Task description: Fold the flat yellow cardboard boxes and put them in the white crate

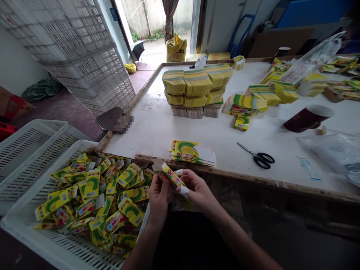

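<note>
Both my hands hold one small yellow-green carton point(173, 177) just below the table's near edge. My left hand point(158, 198) pinches its left end with closed fingers. My right hand point(197, 189) grips its right end, fingers curled around a white flap. A short stack of flat carton blanks point(192, 152) lies on the white table point(157, 127) right above my hands. To my left, a white slatted crate point(56, 243) is filled with several folded cartons point(92, 198).
Tall bundled stacks of blanks point(197, 88) stand mid-table, more bundles point(261, 97) to the right. Black scissors point(257, 155), a dark red cup point(308, 118) and plastic bags point(334, 153) lie on the right. Empty white crates point(30, 146) sit at left, stacked ones point(75, 48) lean behind.
</note>
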{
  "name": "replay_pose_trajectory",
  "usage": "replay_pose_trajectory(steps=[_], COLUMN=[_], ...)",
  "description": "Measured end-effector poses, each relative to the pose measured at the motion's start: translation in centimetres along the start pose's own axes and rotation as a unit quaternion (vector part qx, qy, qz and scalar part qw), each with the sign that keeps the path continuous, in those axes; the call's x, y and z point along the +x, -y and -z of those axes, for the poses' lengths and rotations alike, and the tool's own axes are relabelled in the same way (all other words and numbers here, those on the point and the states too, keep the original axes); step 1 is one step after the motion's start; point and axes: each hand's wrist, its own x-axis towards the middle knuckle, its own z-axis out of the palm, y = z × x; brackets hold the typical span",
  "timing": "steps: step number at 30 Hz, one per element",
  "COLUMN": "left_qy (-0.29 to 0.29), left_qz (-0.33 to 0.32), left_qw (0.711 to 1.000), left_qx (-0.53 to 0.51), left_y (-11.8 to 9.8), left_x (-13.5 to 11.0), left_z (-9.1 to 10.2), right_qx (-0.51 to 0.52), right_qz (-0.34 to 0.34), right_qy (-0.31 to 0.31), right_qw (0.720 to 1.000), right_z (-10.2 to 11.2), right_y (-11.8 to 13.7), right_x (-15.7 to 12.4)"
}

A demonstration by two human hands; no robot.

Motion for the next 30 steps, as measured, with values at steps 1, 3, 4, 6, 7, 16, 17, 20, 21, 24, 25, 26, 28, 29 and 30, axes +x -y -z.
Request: replay_pose_trajectory(steps=[1,3,4,6,7,16,17,20,21,24,25,26,28,29,30], left_qy=[-0.015,-0.027,-0.019,0.010,0.028,0.309,0.296,0.221,0.204,0.178,0.176,0.175,0.169,0.166,0.165], left_qz=[0.008,0.028,0.038,0.035,0.016,-0.014,-0.018,-0.056,-0.072,-0.137,-0.159,-0.179,-0.203,-0.209,-0.214], left_qw=[1.000,0.998,0.998,0.999,0.999,0.900,0.904,0.915,0.913,0.897,0.891,0.885,0.873,0.868,0.862], left_qx=[-0.020,-0.041,-0.037,-0.021,-0.011,0.307,0.309,0.332,0.347,0.380,0.387,0.394,0.410,0.419,0.429], left_y=[0.0,-0.3,-0.6,-1.6,-2.3,-4.8,-4.5,-3.4,-3.0,-1.9,-1.6,-1.4,-1.1,-1.0,-1.0], left_x=[0.0,0.3,0.5,1.1,1.3,1.5,1.3,0.6,0.4,-0.1,-0.3,-0.3,-0.4,-0.4,-0.4], left_z=[0.1,0.6,1.0,2.3,3.1,3.3,2.8,1.9,1.8,1.7,1.7,1.7,1.7,1.7,1.7], right_qx=[-0.011,-0.070,-0.117,-0.242,-0.313,-0.494,-0.454,-0.263,-0.188,0.014,0.063,0.100,0.140,0.143,0.136], right_qz=[0.008,0.036,0.058,0.110,0.138,0.278,0.276,0.207,0.165,0.016,-0.027,-0.059,-0.090,-0.093,-0.090], right_qy=[-0.002,-0.013,-0.021,-0.026,-0.018,0.058,0.000,-0.129,-0.118,-0.018,0.002,0.011,0.009,0.003,-0.004], right_qw=[1.000,0.997,0.991,0.964,0.939,0.822,0.847,0.933,0.961,1.000,0.998,0.993,0.986,0.985,0.987], right_z=[0.2,0.7,1.1,1.9,2.3,1.7,1.6,1.6,1.5,0.9,0.7,0.4,-0.1,-0.2,-0.2], right_y=[0.0,0.1,0.2,0.5,0.7,1.6,1.4,0.6,0.5,0.6,0.8,0.9,1.1,1.1,0.9], right_x=[0.0,0.0,-0.1,-0.2,-0.3,-1.1,-1.1,-0.9,-0.8,-0.5,-0.4,-0.3,-0.2,-0.2,-0.2])
